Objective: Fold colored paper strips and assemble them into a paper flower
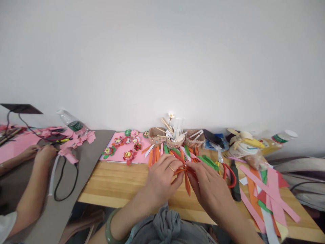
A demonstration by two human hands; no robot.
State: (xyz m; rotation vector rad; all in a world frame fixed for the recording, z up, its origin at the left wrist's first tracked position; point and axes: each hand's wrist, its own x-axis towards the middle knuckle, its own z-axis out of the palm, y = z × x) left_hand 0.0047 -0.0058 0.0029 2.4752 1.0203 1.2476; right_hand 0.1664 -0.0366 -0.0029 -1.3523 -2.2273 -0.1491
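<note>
Folded orange-red paper strips spread out in a star-like shape between my two hands, above the table's front part. My left hand, with a ring on one finger, pinches them from the left. From the other side my right hand has its fingers closed on the same paper piece; its fingertips are partly hidden. Just behind my hands lie loose orange, white, green and pink paper strips. Scissors with red handles and a dark grey pen-like tool lie right of my right hand.
Finished paper flowers lie on a pink sheet. Woven baskets with sticks and white rolls stand by the wall. Paper strips pile up at right, near a tilted bottle. A co-worker's hands are at left.
</note>
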